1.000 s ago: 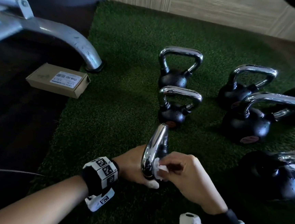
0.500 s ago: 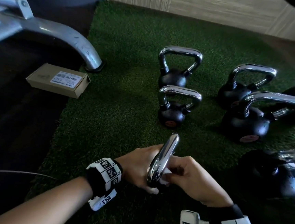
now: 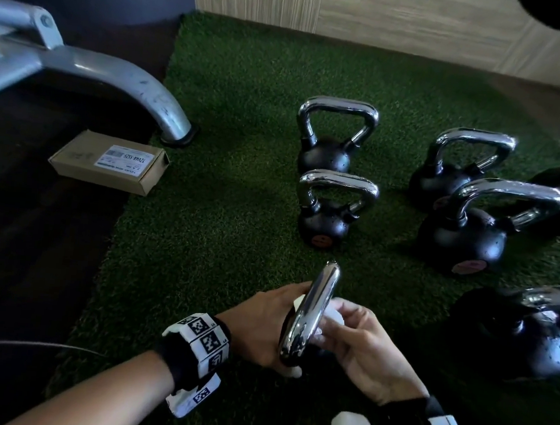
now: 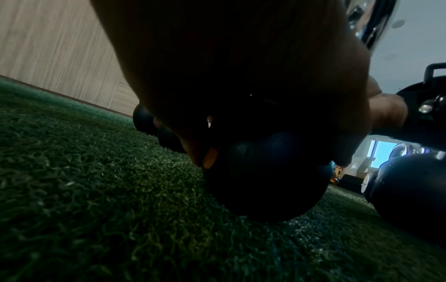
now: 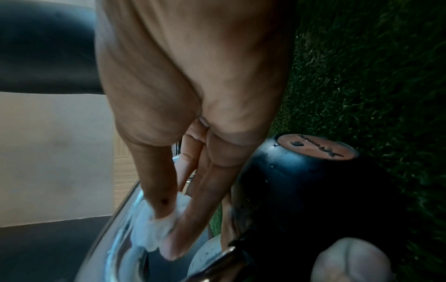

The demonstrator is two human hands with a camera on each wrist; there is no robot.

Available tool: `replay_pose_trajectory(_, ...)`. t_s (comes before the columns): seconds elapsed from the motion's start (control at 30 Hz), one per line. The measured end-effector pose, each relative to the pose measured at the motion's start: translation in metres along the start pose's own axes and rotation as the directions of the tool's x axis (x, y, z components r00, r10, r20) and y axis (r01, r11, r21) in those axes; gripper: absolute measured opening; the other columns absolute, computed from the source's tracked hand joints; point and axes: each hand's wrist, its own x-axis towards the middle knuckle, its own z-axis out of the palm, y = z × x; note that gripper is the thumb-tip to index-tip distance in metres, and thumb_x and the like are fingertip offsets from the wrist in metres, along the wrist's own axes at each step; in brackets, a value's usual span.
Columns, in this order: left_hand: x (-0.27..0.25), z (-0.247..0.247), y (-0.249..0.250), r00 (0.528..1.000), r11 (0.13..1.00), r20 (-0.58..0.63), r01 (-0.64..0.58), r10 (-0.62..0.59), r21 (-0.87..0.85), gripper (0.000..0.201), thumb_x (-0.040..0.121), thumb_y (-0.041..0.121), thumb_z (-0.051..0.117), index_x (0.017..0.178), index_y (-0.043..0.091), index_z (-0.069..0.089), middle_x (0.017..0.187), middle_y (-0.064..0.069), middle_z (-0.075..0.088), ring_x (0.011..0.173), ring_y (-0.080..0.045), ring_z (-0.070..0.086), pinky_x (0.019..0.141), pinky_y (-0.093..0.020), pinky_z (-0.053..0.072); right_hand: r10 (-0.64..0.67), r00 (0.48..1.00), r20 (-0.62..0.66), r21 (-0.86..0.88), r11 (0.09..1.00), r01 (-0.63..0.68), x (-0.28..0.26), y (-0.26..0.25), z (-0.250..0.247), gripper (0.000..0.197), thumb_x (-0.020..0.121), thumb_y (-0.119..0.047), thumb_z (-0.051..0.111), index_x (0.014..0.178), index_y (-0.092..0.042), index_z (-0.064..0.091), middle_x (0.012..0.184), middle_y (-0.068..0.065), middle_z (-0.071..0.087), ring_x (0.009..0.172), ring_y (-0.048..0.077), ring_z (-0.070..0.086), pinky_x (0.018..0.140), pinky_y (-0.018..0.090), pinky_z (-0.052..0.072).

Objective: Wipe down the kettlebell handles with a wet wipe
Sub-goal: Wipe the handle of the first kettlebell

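A small black kettlebell (image 4: 265, 183) stands on the green turf at the near centre, its chrome handle (image 3: 310, 316) seen edge-on. My left hand (image 3: 262, 326) grips the kettlebell's left side, fingers curled round it below the handle. My right hand (image 3: 358, 348) pinches a white wet wipe (image 3: 332, 313) between thumb and fingers against the right side of the handle. In the right wrist view the wet wipe (image 5: 149, 229) lies pressed on the chrome handle (image 5: 113, 248), with the black kettlebell (image 5: 301, 190) beside it.
Several more black kettlebells with chrome handles stand on the turf: two behind (image 3: 325, 216) (image 3: 326, 148), others at the right (image 3: 463, 235) (image 3: 515, 331). A cardboard box (image 3: 110, 162) and a grey machine leg (image 3: 124, 83) lie at the left. A wood wall (image 3: 357, 12) runs behind.
The handle's top has swung to the right and away from me. My right hand has slid the wipe up the handle, so the wipe shows again.
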Motion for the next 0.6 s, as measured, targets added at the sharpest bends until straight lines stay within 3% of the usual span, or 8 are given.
replay_pose_trajectory(0.13, 0.000, 0.004, -0.005, 0.999, 0.997, -0.042, 0.022, -0.026, -0.075, 0.123, 0.057, 0.065, 0.082, 0.159, 0.038, 0.019, 0.160, 0.017, 0.028, 0.145, -0.007, 0.037, 0.117, -0.043, 0.041, -0.141, 0.974, -0.177, -0.052, 0.990, 0.134, 0.007, -0.001, 0.004, 0.048, 0.043, -0.022, 0.105, 0.078, -0.005, 0.077, 0.083, 0.021, 0.075, 0.069, 0.022, 0.076, 0.063, 0.027, 0.063)
replay_pose_trajectory(0.23, -0.004, 0.002, -0.003, 0.997, 0.991, -0.079, 0.000, -0.011, -0.130, 0.126, 0.057, 0.056, 0.089, 0.159, 0.043, 0.016, 0.160, 0.022, 0.028, 0.146, -0.004, 0.038, 0.118, -0.042, 0.040, -0.267, 0.916, -0.298, -0.207, 0.955, 0.210, 0.011, -0.002, 0.009, 0.019, 0.065, -0.002, 0.090, 0.075, -0.006, 0.075, 0.081, 0.023, 0.074, 0.068, 0.024, 0.074, 0.063, 0.030, 0.062)
replay_pose_trajectory(0.33, -0.005, -0.003, 0.003, 0.996, 0.990, -0.090, -0.041, 0.029, -0.133, 0.122, 0.062, 0.042, 0.094, 0.150, 0.055, 0.012, 0.156, 0.027, 0.024, 0.145, -0.003, 0.036, 0.119, -0.040, 0.039, -0.363, 0.880, -0.305, -0.377, 0.895, 0.238, 0.006, 0.001, 0.012, 0.020, 0.075, 0.019, 0.077, 0.078, 0.001, 0.070, 0.081, 0.021, 0.077, 0.071, 0.023, 0.073, 0.064, 0.027, 0.061)
replay_pose_trajectory(0.4, -0.003, -0.002, 0.003, 0.995, 0.990, -0.099, -0.041, 0.028, -0.136, 0.119, 0.061, 0.043, 0.094, 0.153, 0.048, 0.019, 0.157, 0.024, 0.027, 0.145, -0.003, 0.036, 0.120, -0.039, 0.039, -0.426, 0.836, -0.346, -0.436, 0.862, 0.258, 0.004, 0.000, 0.016, 0.015, 0.078, 0.018, 0.076, 0.079, 0.004, 0.070, 0.078, 0.019, 0.077, 0.070, 0.022, 0.072, 0.064, 0.028, 0.060)
replay_pose_trajectory(0.47, -0.004, 0.004, -0.001, 0.994, 0.983, -0.108, -0.017, -0.003, -0.181, 0.124, 0.058, 0.049, 0.092, 0.159, 0.038, 0.020, 0.159, 0.018, 0.032, 0.146, -0.004, 0.038, 0.119, -0.039, 0.039, -0.462, 0.769, -0.441, -0.469, 0.850, 0.242, 0.009, 0.001, 0.019, 0.015, 0.081, 0.010, 0.079, 0.075, -0.003, 0.073, 0.075, 0.018, 0.076, 0.067, 0.024, 0.071, 0.064, 0.034, 0.059)
replay_pose_trajectory(0.53, -0.005, 0.009, -0.005, 0.992, 0.972, -0.121, -0.006, -0.023, -0.234, 0.127, 0.057, 0.050, 0.093, 0.160, 0.031, 0.021, 0.156, 0.013, 0.038, 0.143, -0.006, 0.042, 0.118, -0.038, 0.040, -0.481, 0.705, -0.521, -0.537, 0.827, 0.167, 0.016, 0.003, 0.022, 0.018, 0.079, 0.001, 0.083, 0.070, -0.011, 0.074, 0.070, 0.013, 0.075, 0.063, 0.023, 0.069, 0.063, 0.039, 0.057)
replay_pose_trajectory(0.6, -0.005, 0.011, -0.007, 0.991, 0.967, -0.133, -0.006, -0.029, -0.255, 0.125, 0.057, 0.049, 0.094, 0.159, 0.026, 0.024, 0.154, 0.010, 0.042, 0.142, -0.009, 0.045, 0.117, -0.039, 0.041, -0.509, 0.674, -0.536, -0.633, 0.770, 0.078, 0.020, 0.004, 0.024, 0.016, 0.074, -0.007, 0.085, 0.069, -0.016, 0.074, 0.066, 0.007, 0.075, 0.060, 0.020, 0.068, 0.060, 0.039, 0.057)
